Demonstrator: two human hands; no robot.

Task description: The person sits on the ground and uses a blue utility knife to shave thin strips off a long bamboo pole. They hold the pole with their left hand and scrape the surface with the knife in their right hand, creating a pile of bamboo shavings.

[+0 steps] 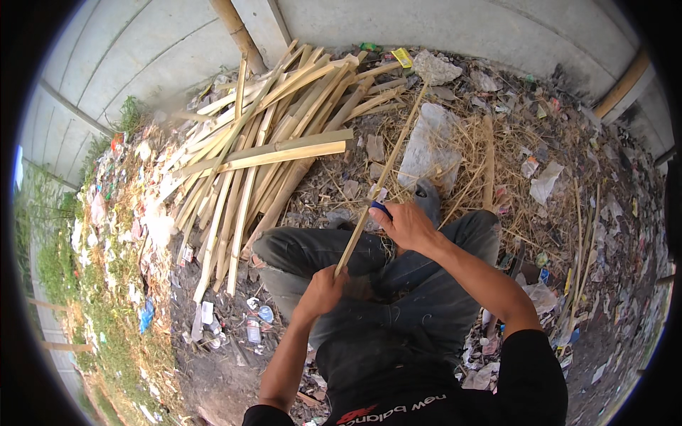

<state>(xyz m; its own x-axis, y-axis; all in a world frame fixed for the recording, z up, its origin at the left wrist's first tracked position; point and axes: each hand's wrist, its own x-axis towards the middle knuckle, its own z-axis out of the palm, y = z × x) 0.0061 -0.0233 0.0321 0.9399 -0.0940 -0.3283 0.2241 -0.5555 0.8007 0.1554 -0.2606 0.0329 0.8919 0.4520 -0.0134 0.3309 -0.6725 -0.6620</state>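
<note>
— What does the bamboo strip [383, 170] look like?
— Long, thin, pale yellow, straight, running from the lap up past the clear plastic sheet [426, 145].
— And the hands?
— The left hand [323, 290] is closed around its near end; the right hand [405, 224], further up the strip, grips a blue-handled tool against it.

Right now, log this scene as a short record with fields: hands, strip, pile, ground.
left hand: grips the near end of the strip
right hand: closed on a blue-handled tool held against the strip, further up
strip: thin, pale bamboo, slanting away from the person over the knees
pile: split bamboo slats, ahead and to the left, on the ground
ground: dirt strewn with shavings, plastic scraps and litter
wall: grey panels behind the pile
</note>
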